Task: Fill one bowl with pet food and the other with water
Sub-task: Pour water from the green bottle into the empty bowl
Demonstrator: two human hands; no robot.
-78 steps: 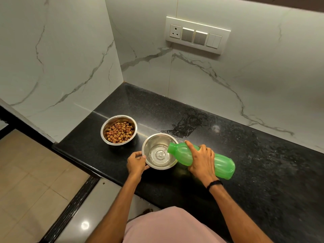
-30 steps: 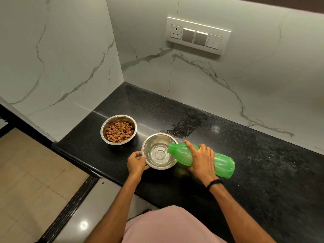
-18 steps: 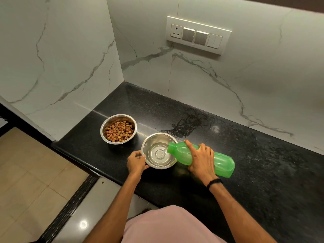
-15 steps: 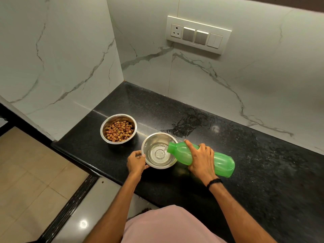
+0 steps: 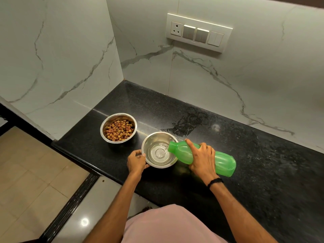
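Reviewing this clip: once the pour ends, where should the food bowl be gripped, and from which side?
Grip the food bowl by its near-left rim, coming from the counter's front edge. The rim stands clear above the kibble, and the water bowl crowds its right side.

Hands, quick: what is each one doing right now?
Left hand: closed on the rim of the steel water bowl.
Right hand: closed around the tipped green plastic bottle.

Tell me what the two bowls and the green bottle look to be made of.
Both the kibble bowl and the water bowl look like polished steel: silvery, with mirror-like reflections on the walls. The green bottle, held by the right hand, looks like translucent plastic with a ribbed body; light shows through it. The left hand steadies the water bowl's rim.
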